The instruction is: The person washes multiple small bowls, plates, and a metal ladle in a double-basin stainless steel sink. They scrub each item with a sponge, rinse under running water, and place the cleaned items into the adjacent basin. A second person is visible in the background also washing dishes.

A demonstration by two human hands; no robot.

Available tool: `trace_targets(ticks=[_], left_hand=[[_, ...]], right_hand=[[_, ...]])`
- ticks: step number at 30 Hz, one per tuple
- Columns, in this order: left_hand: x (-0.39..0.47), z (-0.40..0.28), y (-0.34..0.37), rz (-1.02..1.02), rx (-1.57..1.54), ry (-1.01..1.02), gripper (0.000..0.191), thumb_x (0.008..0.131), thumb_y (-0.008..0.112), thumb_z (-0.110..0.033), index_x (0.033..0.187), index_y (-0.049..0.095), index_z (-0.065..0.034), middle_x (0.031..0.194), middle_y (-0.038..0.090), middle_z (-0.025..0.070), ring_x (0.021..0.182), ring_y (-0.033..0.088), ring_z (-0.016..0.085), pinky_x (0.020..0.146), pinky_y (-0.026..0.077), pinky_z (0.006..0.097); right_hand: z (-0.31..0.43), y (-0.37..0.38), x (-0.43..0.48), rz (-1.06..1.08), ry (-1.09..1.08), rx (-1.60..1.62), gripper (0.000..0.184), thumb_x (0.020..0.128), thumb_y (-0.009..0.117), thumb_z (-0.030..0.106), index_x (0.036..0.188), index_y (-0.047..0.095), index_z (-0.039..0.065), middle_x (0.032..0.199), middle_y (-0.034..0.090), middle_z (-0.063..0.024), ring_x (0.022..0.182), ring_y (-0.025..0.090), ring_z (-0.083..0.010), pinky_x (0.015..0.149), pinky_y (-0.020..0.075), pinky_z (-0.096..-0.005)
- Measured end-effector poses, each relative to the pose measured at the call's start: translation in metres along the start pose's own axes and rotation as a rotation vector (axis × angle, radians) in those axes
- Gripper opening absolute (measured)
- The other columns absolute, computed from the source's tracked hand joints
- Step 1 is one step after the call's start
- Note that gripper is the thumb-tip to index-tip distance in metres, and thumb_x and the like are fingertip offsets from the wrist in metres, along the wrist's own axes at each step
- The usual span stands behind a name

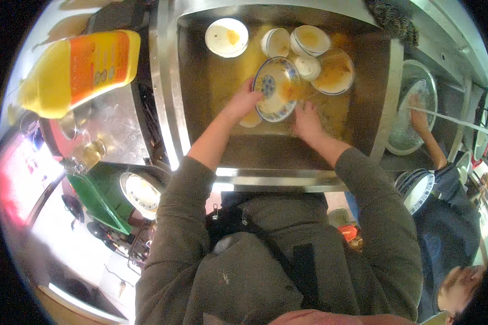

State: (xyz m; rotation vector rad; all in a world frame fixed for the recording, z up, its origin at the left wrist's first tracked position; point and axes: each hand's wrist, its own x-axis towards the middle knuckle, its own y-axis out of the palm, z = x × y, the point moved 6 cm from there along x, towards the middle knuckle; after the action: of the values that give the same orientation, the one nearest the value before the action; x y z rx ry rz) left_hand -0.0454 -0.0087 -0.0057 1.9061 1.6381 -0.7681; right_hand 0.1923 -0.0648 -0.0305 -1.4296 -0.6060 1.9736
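My left hand [244,101] grips the left rim of a blue-patterned plate [276,89] with orange residue, tilted over a steel sink [268,152] of murky yellowish water. Just below the plate's right edge is my right hand [308,120], its fingers apart; whether it touches the rim is unclear. Behind the plate are a small bowl [277,42], a stained bowl [310,39] on top of another, and a white bowl [308,68]. A larger blue-rimmed dish [335,73] with orange residue lies to their right. One white bowl [227,37] sits at the back left, and another dish [251,119] shows partly under my left hand.
A yellow jug [81,73] with an orange label stands left of the sink, above a green bin [97,195] and stacked plates [140,193]. On the right, a co-worker's hand [419,115] is in a round basin [410,134]; patterned bowls [419,191] are stacked nearby.
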Motion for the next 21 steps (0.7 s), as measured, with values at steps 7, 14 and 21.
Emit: trace_targets(ticks=[7,14,21], left_hand=[[-0.061,-0.035,-0.036,-0.47,0.594,0.183,0.076,0.083,0.071,-0.037,0.146,0.046,-0.0035,0.128,0.058,0.0266,0.123,0.053,0.042,0.109,0.042,0.0473],[-0.084,-0.05,-0.042,-0.32,0.03,0.021,0.071,0.09,0.065,-0.047,0.145,0.048,-0.0051,0.135,0.059,0.0234,0.112,0.065,0.04,0.102,0.05,0.0462],[-0.066,-0.027,-0.007,-0.44,-0.174,-0.081,0.066,0.088,0.062,-0.029,0.148,0.046,-0.0063,0.134,0.062,0.0177,0.111,0.066,0.031,0.095,0.054,0.0419]], right_hand=[[0.071,-0.032,0.034,0.06,-0.011,0.942,0.045,0.081,0.063,0.005,0.126,0.06,0.009,0.128,0.062,-0.0108,0.125,0.052,-0.0241,0.103,0.0434,-0.0374],[0.144,-0.043,-0.028,-0.036,-0.708,0.155,0.098,0.072,0.074,0.012,0.159,0.029,0.018,0.158,0.035,-0.0184,0.143,0.039,-0.0322,0.117,0.0326,-0.0442],[0.117,-0.059,-0.019,-0.139,-0.561,-0.225,0.052,0.083,0.065,0.009,0.135,0.059,0.01,0.141,0.053,-0.0162,0.126,0.054,-0.0348,0.107,0.0414,-0.049]])
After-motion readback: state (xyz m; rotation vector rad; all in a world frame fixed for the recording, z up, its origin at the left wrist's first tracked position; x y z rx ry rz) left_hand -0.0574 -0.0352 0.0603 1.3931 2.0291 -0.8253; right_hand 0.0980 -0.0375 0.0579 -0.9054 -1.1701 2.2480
